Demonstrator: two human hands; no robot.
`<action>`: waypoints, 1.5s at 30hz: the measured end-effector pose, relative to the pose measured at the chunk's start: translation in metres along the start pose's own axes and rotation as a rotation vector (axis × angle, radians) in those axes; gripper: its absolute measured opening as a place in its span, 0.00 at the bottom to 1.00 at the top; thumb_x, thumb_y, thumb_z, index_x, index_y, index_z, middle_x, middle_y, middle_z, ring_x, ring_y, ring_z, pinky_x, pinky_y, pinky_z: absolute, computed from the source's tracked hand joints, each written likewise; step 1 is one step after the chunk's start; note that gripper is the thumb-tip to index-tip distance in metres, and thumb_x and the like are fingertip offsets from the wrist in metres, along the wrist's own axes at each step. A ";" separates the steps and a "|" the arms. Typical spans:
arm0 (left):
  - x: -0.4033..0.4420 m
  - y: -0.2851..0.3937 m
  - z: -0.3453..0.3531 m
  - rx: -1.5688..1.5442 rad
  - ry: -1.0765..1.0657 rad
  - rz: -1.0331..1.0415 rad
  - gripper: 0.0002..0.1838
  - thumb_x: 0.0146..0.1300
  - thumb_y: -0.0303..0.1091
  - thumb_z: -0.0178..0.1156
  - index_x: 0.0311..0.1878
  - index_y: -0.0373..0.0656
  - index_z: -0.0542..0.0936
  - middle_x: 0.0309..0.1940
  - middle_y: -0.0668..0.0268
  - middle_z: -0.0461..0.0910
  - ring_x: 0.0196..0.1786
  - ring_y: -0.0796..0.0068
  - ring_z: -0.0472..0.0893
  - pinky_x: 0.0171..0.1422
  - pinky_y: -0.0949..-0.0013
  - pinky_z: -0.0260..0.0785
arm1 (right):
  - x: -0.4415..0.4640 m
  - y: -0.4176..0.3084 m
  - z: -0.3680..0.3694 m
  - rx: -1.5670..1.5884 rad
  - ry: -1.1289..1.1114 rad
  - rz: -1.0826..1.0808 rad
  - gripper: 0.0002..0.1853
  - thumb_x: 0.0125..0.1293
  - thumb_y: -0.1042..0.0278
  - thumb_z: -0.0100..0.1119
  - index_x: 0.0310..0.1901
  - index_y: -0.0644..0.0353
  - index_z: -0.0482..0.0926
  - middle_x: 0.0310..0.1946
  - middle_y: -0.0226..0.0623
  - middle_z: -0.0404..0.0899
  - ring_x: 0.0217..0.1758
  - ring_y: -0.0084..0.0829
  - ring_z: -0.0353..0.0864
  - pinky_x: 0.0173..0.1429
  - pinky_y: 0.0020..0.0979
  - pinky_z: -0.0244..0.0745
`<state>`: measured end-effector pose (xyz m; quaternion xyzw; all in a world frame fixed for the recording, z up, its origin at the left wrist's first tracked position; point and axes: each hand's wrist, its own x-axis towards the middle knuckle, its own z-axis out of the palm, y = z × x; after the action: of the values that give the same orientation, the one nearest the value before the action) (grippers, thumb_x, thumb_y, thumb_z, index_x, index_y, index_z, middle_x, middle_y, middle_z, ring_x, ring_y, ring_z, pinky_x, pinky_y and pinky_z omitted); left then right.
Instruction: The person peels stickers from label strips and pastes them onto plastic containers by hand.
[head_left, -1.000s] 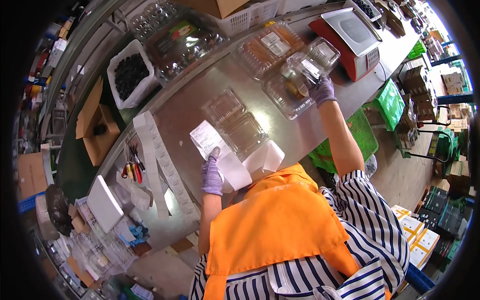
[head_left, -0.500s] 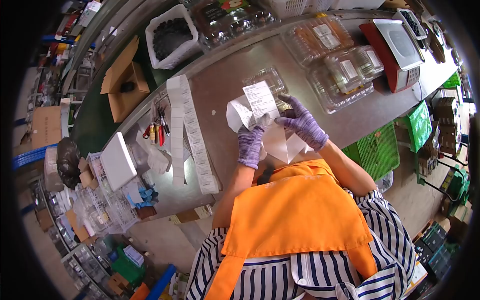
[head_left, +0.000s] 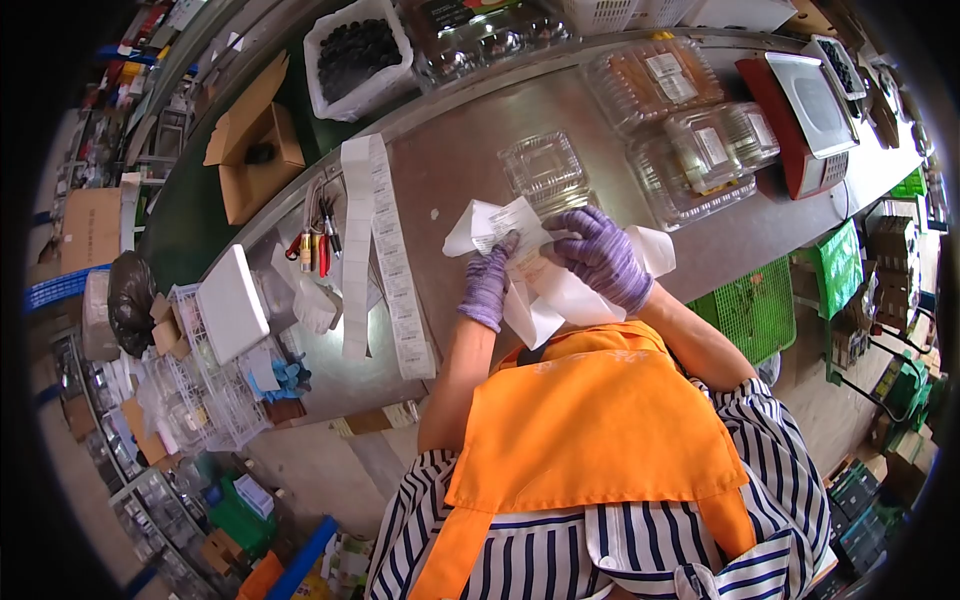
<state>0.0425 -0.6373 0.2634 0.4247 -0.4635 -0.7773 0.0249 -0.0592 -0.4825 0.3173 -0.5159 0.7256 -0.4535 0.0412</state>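
Note:
Printed white label paper (head_left: 525, 265) hangs in folds between my two gloved hands. My left hand (head_left: 488, 280) pinches it near its left end, thumb on top. On the other side my right hand (head_left: 605, 258) has its fingers curled together over the paper's upper part; a tail of paper shows beyond its wrist side. Just past the paper lies an empty-looking clear clamshell box (head_left: 545, 165), its near part hidden by the hands and paper. Farther right are filled clear boxes (head_left: 658, 82) with labels, and a small labelled box (head_left: 703, 150) on top of another.
A red scale (head_left: 800, 130) stands at the back right. Label strips (head_left: 400, 270) and red-handled tools (head_left: 320, 250) lie to the left. Behind are a white basket of dark items (head_left: 358, 65) and an open carton (head_left: 255, 155). A green crate (head_left: 750, 310) is at the right.
My right hand has come back from the small boxes at the right to the paper. The paper has been lifted off the clamshell and folded about between both hands. The view has shifted.

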 end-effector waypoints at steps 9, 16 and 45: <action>-0.004 0.033 -0.022 0.110 0.122 -0.007 0.24 0.53 0.34 0.65 0.53 0.41 0.71 0.42 0.65 0.76 0.41 0.75 0.75 0.46 0.73 0.67 | 0.038 0.022 0.018 0.043 -0.117 0.097 0.13 0.48 0.64 0.64 0.36 0.56 0.77 0.35 0.36 0.75 0.41 0.40 0.73 0.45 0.34 0.70; 0.014 0.005 -0.025 -0.015 0.094 0.106 0.19 0.55 0.35 0.62 0.48 0.37 0.75 0.39 0.66 0.77 0.36 0.76 0.73 0.41 0.74 0.66 | 0.027 0.020 0.028 -0.008 -0.055 -0.026 0.09 0.46 0.69 0.64 0.33 0.55 0.79 0.37 0.34 0.75 0.43 0.38 0.72 0.47 0.35 0.70; 0.003 0.033 -0.050 -0.436 -0.153 0.119 0.18 0.63 0.38 0.50 0.51 0.36 0.69 0.44 0.53 0.76 0.43 0.61 0.77 0.50 0.58 0.71 | 0.063 0.135 0.021 0.419 0.126 0.835 0.13 0.51 0.66 0.66 0.39 0.59 0.79 0.32 0.32 0.80 0.35 0.24 0.78 0.42 0.27 0.73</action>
<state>0.0632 -0.6924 0.2754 0.3208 -0.3097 -0.8861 0.1265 -0.1732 -0.5372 0.2356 -0.1322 0.7650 -0.5652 0.2790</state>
